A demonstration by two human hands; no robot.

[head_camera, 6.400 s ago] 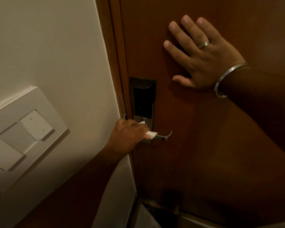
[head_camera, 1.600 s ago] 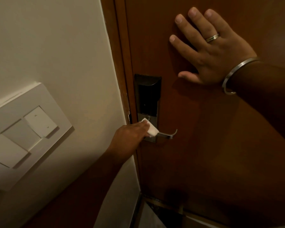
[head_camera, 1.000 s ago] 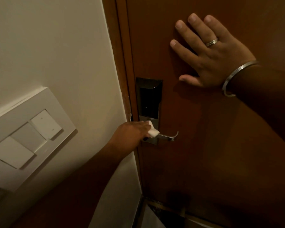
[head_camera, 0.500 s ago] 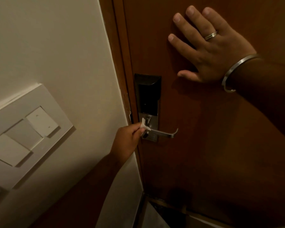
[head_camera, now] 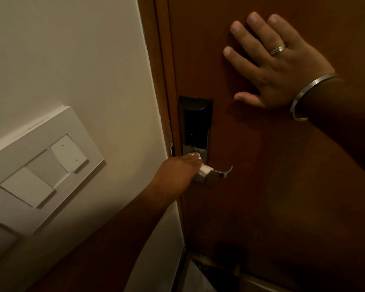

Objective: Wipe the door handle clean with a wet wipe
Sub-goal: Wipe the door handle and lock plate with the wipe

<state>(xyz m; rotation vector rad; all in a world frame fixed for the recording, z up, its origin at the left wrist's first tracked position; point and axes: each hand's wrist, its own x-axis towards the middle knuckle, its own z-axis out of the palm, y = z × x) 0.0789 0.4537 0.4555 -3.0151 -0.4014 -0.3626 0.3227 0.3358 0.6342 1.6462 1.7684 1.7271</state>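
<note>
A brown wooden door (head_camera: 272, 186) fills the right of the view, with a pale wall (head_camera: 72, 60) and a switch panel (head_camera: 40, 171) to its left. The wet wipe (head_camera: 204, 170) is pressed on the inner end of the metal door handle (head_camera: 221, 173) by the left hand (head_camera: 177, 173), whose grip is closed around it. The right hand (head_camera: 278, 66) is laid flat on the door, fingers spread, holding nothing. Wiping is judged underway; the curled outer tip is uncovered. Free room lies rightward along the lever; the door frame (head_camera: 162, 81) crowds the left.
</note>
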